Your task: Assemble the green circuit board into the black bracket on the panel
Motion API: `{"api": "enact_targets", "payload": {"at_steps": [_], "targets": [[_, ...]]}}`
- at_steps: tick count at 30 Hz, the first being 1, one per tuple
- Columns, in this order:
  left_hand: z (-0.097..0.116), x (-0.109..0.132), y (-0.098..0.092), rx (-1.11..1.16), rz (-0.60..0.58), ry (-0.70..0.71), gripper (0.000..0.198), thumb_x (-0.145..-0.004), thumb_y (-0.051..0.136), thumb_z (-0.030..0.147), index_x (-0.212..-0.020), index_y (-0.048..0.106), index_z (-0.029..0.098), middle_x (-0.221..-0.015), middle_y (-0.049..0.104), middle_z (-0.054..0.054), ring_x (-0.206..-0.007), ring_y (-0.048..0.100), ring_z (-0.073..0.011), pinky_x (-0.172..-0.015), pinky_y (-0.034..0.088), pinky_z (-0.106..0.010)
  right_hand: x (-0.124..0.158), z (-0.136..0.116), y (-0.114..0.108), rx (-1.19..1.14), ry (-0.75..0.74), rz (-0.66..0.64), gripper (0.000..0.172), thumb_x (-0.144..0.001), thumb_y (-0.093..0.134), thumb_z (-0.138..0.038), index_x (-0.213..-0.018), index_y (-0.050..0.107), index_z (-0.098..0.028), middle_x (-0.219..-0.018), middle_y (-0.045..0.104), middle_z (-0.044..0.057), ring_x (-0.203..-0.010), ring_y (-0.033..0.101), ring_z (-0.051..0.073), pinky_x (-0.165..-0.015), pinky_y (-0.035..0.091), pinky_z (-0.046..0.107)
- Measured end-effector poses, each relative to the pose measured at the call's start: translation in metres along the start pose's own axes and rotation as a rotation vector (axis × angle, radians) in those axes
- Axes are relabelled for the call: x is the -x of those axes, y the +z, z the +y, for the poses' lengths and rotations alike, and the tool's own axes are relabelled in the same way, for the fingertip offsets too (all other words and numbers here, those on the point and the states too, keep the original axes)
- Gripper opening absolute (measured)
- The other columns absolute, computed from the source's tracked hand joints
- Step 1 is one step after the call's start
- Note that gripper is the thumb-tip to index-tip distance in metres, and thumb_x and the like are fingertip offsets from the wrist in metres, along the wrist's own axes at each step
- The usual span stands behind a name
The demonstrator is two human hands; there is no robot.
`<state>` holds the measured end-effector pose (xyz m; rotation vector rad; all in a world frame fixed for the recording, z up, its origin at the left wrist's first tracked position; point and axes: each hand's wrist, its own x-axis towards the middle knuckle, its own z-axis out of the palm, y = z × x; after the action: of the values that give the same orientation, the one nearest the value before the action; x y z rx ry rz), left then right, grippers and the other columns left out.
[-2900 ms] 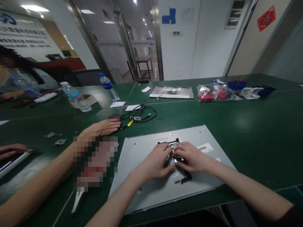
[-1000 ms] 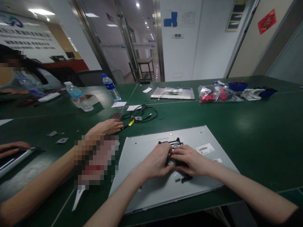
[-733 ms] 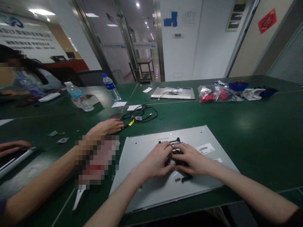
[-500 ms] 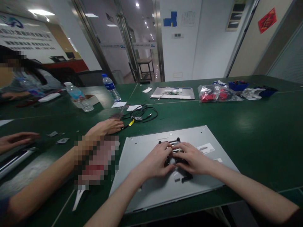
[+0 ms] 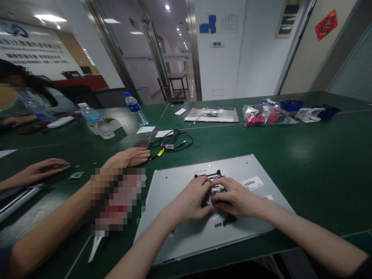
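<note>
A flat grey metal panel (image 5: 186, 232) lies on the green table (image 5: 305, 155) in front of me. A black bracket part (image 5: 216, 192) sits on its middle. My left hand (image 5: 190, 199) and my right hand (image 5: 235, 195) meet over this bracket, fingers curled and pressing on it from both sides. A white label (image 5: 251, 182) is stuck on the panel just right of my right hand.
A co-worker's arm lies along the left, its hand (image 5: 128, 157) flat near a coiled black cable (image 5: 173, 141). Another person's hand (image 5: 37, 170) reaches at far left. Two water bottles (image 5: 133, 108), a second panel (image 5: 212, 114), and bagged red parts (image 5: 263, 114) sit further back.
My hands stay on the black bracket with small finger shifts. The far-left person's hand has lifted off the object by it and reached forward to the right.
</note>
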<state>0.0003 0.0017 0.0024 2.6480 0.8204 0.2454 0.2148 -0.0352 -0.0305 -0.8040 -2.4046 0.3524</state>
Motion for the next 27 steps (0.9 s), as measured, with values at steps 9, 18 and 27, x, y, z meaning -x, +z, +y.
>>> {"api": "enact_targets", "payload": {"at_steps": [9, 18, 27], "targets": [[0.0042, -0.0006, -0.0038, -0.005, -0.01, -0.022, 0.038, -0.073, 0.073, 0.042, -0.099, 0.055, 0.019, -0.107, 0.055, -0.009, -0.1, 0.051, -0.0281, -0.09, 0.041, -0.042, -0.0011, -0.002, 0.0017, -0.032, 0.016, 0.008, 0.014, -0.086, 0.066, -0.017, -0.1, 0.064, -0.019, -0.13, 0.051, 0.011, -0.124, 0.046, 0.026, -0.102, 0.044, 0.046], [0.0027, -0.0001, -0.0027, -0.005, -0.021, -0.027, 0.044, -0.072, 0.075, 0.038, -0.107, 0.056, 0.02, -0.106, 0.054, -0.008, -0.1, 0.051, -0.028, -0.089, 0.042, -0.042, 0.0009, -0.0012, 0.0088, -0.054, 0.065, 0.018, 0.023, -0.082, 0.067, -0.012, -0.102, 0.063, -0.02, -0.135, 0.049, 0.012, -0.124, 0.047, 0.028, -0.101, 0.044, 0.048], [0.0029, 0.0012, -0.0046, 0.032, -0.007, -0.025, 0.04, -0.072, 0.076, 0.038, -0.103, 0.056, 0.02, -0.109, 0.053, -0.009, -0.104, 0.05, -0.0291, -0.093, 0.042, -0.044, -0.001, -0.0019, 0.0086, -0.068, 0.095, 0.017, 0.028, -0.078, 0.067, -0.009, -0.103, 0.061, -0.019, -0.132, 0.051, 0.012, -0.121, 0.049, 0.027, -0.098, 0.046, 0.046]]}}
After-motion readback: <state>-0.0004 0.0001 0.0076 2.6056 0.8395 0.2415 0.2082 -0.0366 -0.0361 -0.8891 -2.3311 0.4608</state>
